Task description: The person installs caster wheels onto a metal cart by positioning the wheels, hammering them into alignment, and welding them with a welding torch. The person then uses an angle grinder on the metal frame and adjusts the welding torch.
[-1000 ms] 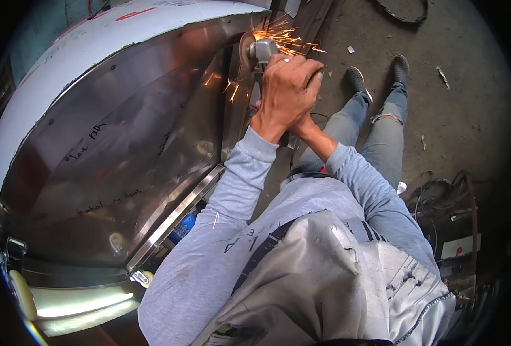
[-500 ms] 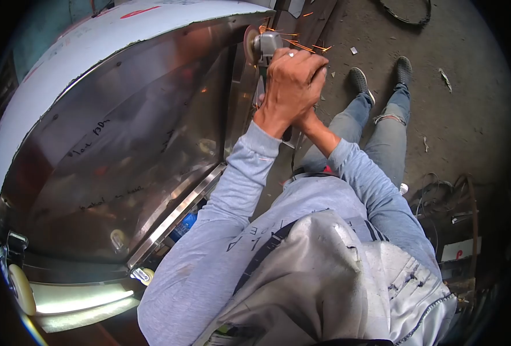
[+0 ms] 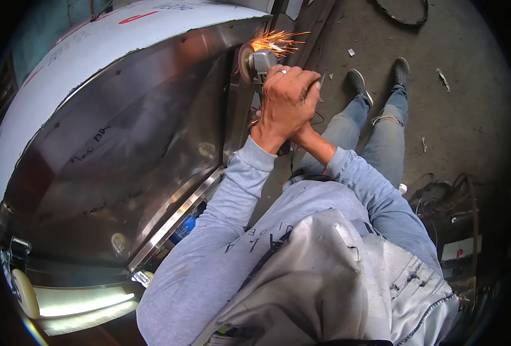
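Note:
An angle grinder point(image 3: 263, 60) is in my hands, its disc point(image 3: 245, 63) at the upper edge of a steel panel frame point(image 3: 237, 109). Orange sparks point(image 3: 278, 43) spray to the right from the disc. My left hand point(image 3: 287, 101) is closed on the grinder, on top and nearest the camera. Crossing beneath it, my right hand point(image 3: 305, 135) reaches the grinder's body; most of its fingers are hidden behind the left hand. The large shiny steel piece point(image 3: 111, 167) to the left has handwriting on it and a white film-covered curved side point(image 3: 42, 86).
Caster wheels point(image 3: 25, 294) show at the steel piece's lower corner. A blue object point(image 3: 183, 229) sits behind its lower rail point(image 3: 174, 222). My legs point(image 3: 382, 135) stretch over the floor at the right. Scraps, a cable coil point(image 3: 408, 20) and a hose point(image 3: 468, 184) lie farther out.
The grinder and both hands have shifted slightly left and down. The spark spray has grown denser and brighter beside the disc.

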Demonstrator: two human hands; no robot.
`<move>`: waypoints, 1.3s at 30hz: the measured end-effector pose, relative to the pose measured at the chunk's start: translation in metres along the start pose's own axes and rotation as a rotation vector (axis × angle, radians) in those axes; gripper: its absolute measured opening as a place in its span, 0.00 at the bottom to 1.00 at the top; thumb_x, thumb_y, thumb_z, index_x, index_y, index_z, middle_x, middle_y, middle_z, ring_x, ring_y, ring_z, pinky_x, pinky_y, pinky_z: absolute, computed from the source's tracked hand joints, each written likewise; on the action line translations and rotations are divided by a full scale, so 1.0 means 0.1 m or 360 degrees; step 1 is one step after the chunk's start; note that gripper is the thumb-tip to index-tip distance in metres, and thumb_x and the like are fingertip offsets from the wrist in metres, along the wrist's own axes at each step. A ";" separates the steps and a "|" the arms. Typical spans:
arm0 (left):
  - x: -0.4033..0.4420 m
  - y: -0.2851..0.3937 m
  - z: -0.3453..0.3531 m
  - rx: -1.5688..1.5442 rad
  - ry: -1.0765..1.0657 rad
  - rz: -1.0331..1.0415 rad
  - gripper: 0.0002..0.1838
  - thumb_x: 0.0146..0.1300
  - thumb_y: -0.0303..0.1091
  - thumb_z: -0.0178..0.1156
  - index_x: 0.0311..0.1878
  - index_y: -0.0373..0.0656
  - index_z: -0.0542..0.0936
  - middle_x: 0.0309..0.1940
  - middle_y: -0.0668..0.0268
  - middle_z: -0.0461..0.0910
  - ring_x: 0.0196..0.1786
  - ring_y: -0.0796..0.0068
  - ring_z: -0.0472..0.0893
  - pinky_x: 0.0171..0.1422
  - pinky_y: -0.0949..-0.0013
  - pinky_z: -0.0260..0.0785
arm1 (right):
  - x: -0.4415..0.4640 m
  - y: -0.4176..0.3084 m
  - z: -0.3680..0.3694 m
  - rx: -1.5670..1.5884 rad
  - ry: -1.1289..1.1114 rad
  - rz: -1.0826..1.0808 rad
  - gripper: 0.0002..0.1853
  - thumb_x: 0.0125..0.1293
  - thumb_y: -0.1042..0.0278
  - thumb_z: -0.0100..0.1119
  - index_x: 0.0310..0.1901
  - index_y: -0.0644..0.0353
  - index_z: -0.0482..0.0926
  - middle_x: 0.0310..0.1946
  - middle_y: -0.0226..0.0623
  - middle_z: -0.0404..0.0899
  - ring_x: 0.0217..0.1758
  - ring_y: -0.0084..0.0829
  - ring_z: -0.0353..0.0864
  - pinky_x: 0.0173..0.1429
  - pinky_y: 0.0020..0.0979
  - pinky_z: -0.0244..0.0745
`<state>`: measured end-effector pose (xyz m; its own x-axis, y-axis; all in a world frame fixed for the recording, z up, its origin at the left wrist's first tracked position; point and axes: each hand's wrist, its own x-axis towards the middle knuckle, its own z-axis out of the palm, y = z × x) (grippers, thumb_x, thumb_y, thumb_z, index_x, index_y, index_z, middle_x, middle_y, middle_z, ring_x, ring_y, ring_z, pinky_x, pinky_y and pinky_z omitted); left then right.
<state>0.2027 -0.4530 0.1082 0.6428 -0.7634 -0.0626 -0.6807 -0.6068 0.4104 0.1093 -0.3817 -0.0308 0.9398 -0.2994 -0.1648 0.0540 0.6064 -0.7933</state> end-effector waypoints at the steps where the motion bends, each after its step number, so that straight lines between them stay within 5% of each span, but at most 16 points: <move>1: 0.04 -0.03 0.02 -0.0002 0.0006 0.0031 0.07 0.59 0.30 0.71 0.40 0.42 0.89 0.33 0.62 0.88 0.38 0.57 0.85 0.55 0.56 0.73 | 0.03 0.05 -0.01 -0.0016 0.0006 -0.0013 0.20 0.73 0.59 0.72 0.59 0.58 0.79 0.53 0.32 0.81 0.59 0.29 0.79 0.65 0.36 0.76; 5: 0.10 -0.01 -0.01 0.0019 0.0008 0.0040 0.07 0.59 0.30 0.71 0.40 0.42 0.89 0.34 0.61 0.88 0.39 0.57 0.86 0.56 0.56 0.74 | 0.09 -0.02 -0.07 0.0016 -0.0231 0.0019 0.17 0.76 0.59 0.69 0.59 0.58 0.79 0.53 0.32 0.82 0.58 0.28 0.80 0.64 0.35 0.77; 8: 0.04 0.07 -0.10 0.0044 -0.0032 -0.0032 0.08 0.58 0.30 0.72 0.41 0.42 0.89 0.35 0.61 0.88 0.41 0.57 0.87 0.56 0.54 0.74 | 0.05 -0.31 0.08 0.0624 -0.0044 0.0229 0.16 0.77 0.60 0.66 0.58 0.58 0.80 0.53 0.32 0.82 0.58 0.28 0.80 0.64 0.36 0.77; 12: 0.21 -0.07 0.01 -0.0008 -0.0026 0.0101 0.08 0.59 0.31 0.71 0.41 0.42 0.90 0.36 0.60 0.89 0.42 0.56 0.87 0.57 0.56 0.75 | 0.34 -0.54 -0.08 0.0527 -0.0172 0.0102 0.15 0.77 0.62 0.66 0.59 0.58 0.79 0.53 0.32 0.81 0.57 0.28 0.81 0.65 0.37 0.77; 18: 0.31 -0.12 0.13 -0.0055 -0.0080 0.0048 0.09 0.60 0.33 0.70 0.42 0.41 0.90 0.37 0.59 0.90 0.43 0.55 0.87 0.57 0.57 0.75 | 0.34 -0.02 -0.15 -0.0254 0.0084 -0.0100 0.22 0.70 0.61 0.75 0.60 0.58 0.77 0.53 0.32 0.80 0.56 0.30 0.79 0.63 0.36 0.77; 21: 0.23 -0.07 0.11 -0.0044 -0.0096 0.0000 0.09 0.60 0.33 0.70 0.42 0.42 0.90 0.37 0.59 0.90 0.43 0.55 0.87 0.58 0.57 0.75 | 0.22 -0.21 -0.15 -0.0175 -0.0027 0.0029 0.25 0.72 0.65 0.70 0.66 0.59 0.75 0.63 0.43 0.78 0.69 0.38 0.76 0.74 0.42 0.72; 24: 0.21 -0.09 0.13 -0.0071 -0.0107 -0.0007 0.08 0.60 0.33 0.71 0.42 0.43 0.90 0.37 0.60 0.90 0.43 0.55 0.88 0.58 0.56 0.75 | 0.25 -0.28 -0.09 -0.0041 0.0142 -0.0135 0.24 0.68 0.61 0.78 0.59 0.58 0.77 0.53 0.33 0.80 0.57 0.32 0.78 0.63 0.37 0.76; 27: 0.25 -0.13 0.15 -0.0074 -0.0114 0.0017 0.09 0.60 0.33 0.71 0.42 0.43 0.90 0.39 0.59 0.90 0.45 0.54 0.87 0.58 0.56 0.75 | 0.31 -0.35 -0.16 0.0078 -0.0075 0.0125 0.24 0.71 0.59 0.74 0.62 0.58 0.76 0.56 0.34 0.79 0.61 0.32 0.77 0.68 0.38 0.74; 29: 0.24 -0.11 0.16 -0.0070 -0.0154 -0.0011 0.09 0.60 0.33 0.70 0.42 0.43 0.90 0.39 0.59 0.90 0.46 0.54 0.87 0.58 0.56 0.75 | 0.03 0.31 -0.12 -0.0122 -0.0077 0.0127 0.23 0.74 0.59 0.71 0.64 0.58 0.75 0.58 0.35 0.79 0.64 0.32 0.76 0.71 0.38 0.73; 32: 0.07 0.04 0.10 -0.0305 0.0036 0.0000 0.10 0.57 0.26 0.71 0.44 0.41 0.90 0.40 0.58 0.90 0.47 0.54 0.87 0.59 0.56 0.75 | 0.14 -0.16 -0.29 0.0022 0.0158 0.0118 0.23 0.74 0.58 0.68 0.64 0.60 0.75 0.56 0.39 0.81 0.61 0.35 0.81 0.68 0.37 0.77; 37: -0.74 0.49 -0.21 -0.0216 0.0003 -0.0211 0.32 0.51 0.34 0.77 0.64 0.47 0.85 0.65 0.53 0.75 0.66 0.47 0.75 0.71 0.48 0.69 | 0.24 -0.92 -0.79 0.0807 0.0102 0.1237 0.25 0.67 0.58 0.70 0.59 0.66 0.78 0.46 0.44 0.86 0.48 0.37 0.88 0.55 0.38 0.84; 38: -0.89 0.53 -0.27 -0.0214 -0.0053 -0.0240 0.35 0.50 0.35 0.78 0.66 0.49 0.84 0.66 0.53 0.73 0.67 0.46 0.74 0.72 0.48 0.69 | 0.26 -1.06 -0.71 0.0852 0.0324 0.1306 0.22 0.64 0.55 0.72 0.50 0.64 0.79 0.34 0.41 0.85 0.33 0.34 0.87 0.40 0.36 0.85; 39: -1.09 0.61 -0.29 -0.0224 -0.0116 -0.0305 0.37 0.50 0.36 0.79 0.68 0.51 0.83 0.68 0.52 0.71 0.68 0.46 0.73 0.73 0.48 0.68 | 0.26 -1.15 -0.76 0.0945 0.0279 0.1429 0.20 0.66 0.55 0.70 0.49 0.62 0.78 0.35 0.42 0.84 0.34 0.36 0.87 0.40 0.38 0.86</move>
<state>0.1011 -0.4006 0.1671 0.7250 -0.6545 -0.2146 -0.4899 -0.7090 0.5074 0.1021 -0.5158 0.0117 0.6594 0.3578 -0.6612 -0.4292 0.9012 0.0597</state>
